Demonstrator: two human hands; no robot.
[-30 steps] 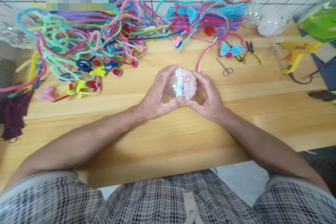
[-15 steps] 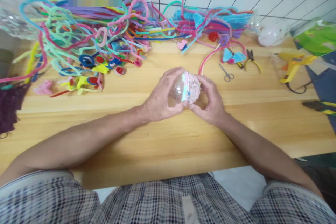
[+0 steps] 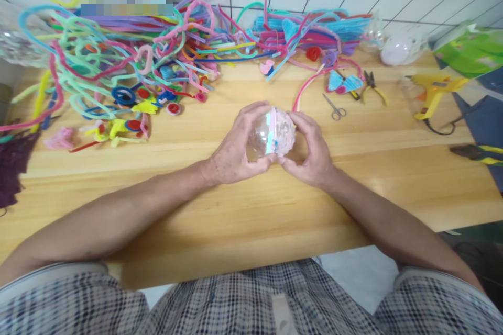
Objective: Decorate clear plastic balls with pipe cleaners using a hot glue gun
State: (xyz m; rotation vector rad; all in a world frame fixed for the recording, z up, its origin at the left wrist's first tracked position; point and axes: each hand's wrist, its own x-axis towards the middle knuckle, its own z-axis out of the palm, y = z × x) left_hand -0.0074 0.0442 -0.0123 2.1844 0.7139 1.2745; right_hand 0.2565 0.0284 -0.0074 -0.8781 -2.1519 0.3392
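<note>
Between my two hands is a clear plastic ball (image 3: 271, 133), its left half see-through and its right half pinkish white and textured. A pale mint and pink band runs round its middle. My left hand (image 3: 239, 149) curves round the clear half, thumb at the near side. Round the textured half my right hand (image 3: 312, 149) is closed, with thumb and fingers on its edge. Both thumbs nearly meet at the ball's near side. Pink and white pipe cleaners (image 3: 301, 95) run from behind the right fingers toward the back.
A big tangle of coloured pipe cleaners (image 3: 98, 63) lies at the back left. Small scissors (image 3: 335, 108), pliers (image 3: 373, 89) and a yellow hot glue gun (image 3: 438, 91) lie to the right. Another clear ball (image 3: 396, 49) stands at the back right, near a green packet (image 3: 467, 52).
The whole view has shifted slightly, so the tabletop things appear a little further left. Both hands keep the same hold on the ball.
</note>
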